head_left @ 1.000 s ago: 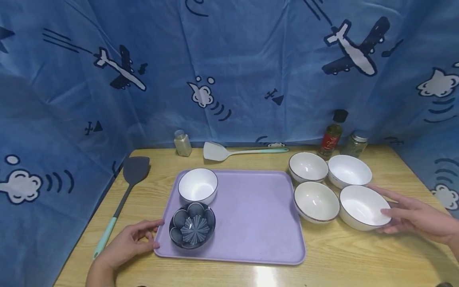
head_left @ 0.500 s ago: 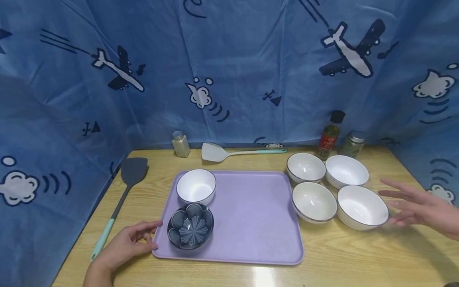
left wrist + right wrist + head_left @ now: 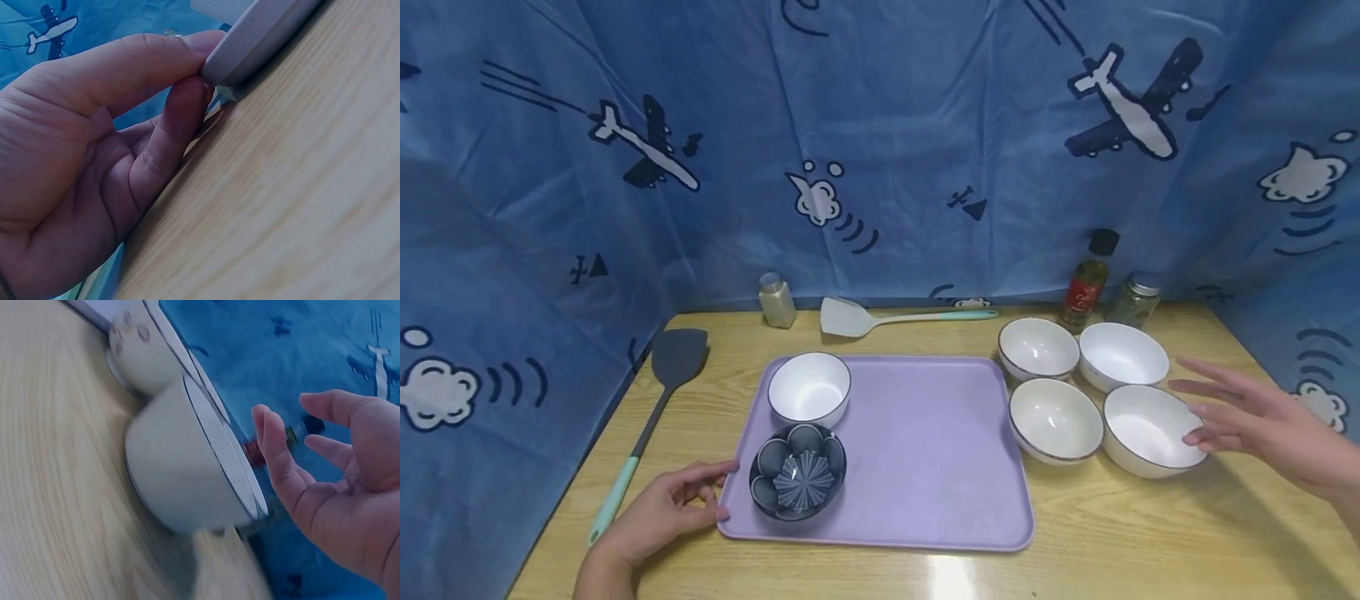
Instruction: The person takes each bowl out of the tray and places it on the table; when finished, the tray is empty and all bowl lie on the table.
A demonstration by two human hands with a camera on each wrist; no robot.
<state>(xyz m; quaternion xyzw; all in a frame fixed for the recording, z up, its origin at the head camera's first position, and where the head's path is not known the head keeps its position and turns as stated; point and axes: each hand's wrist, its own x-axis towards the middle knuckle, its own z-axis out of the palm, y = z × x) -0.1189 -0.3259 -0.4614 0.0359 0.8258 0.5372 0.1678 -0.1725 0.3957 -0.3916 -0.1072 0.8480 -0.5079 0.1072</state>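
Observation:
At the tray's left edge, my left hand (image 3: 658, 508) pinches the rim of the purple tray (image 3: 940, 500) between thumb and fingers. In the left wrist view, the thumb (image 3: 203, 45) lies at the tray's rim (image 3: 250, 44). On the tray's left side stand a white bowl (image 3: 811, 388) and, in front of it, a dark blue flower-patterned bowl (image 3: 797, 472). My right hand (image 3: 1262, 425), fingers spread, hovers by the front-right white bowl (image 3: 1150, 429), overlapping its rim in the head view. The right wrist view shows the fingers apart from that bowl (image 3: 178, 456).
Three more bowls stand beside it: a cream bowl (image 3: 1055, 419), a back-left bowl (image 3: 1037, 348) and a white bowl (image 3: 1122, 356). Behind are a sauce bottle (image 3: 1084, 287), a jar (image 3: 1133, 300), a white spatula (image 3: 850, 318) and a shaker (image 3: 777, 302). A dark spatula (image 3: 677, 358) lies left.
My right hand has let go of the front-right white bowl, drawn back to the right, then come back up over its rim. The left hand has stayed at the tray.

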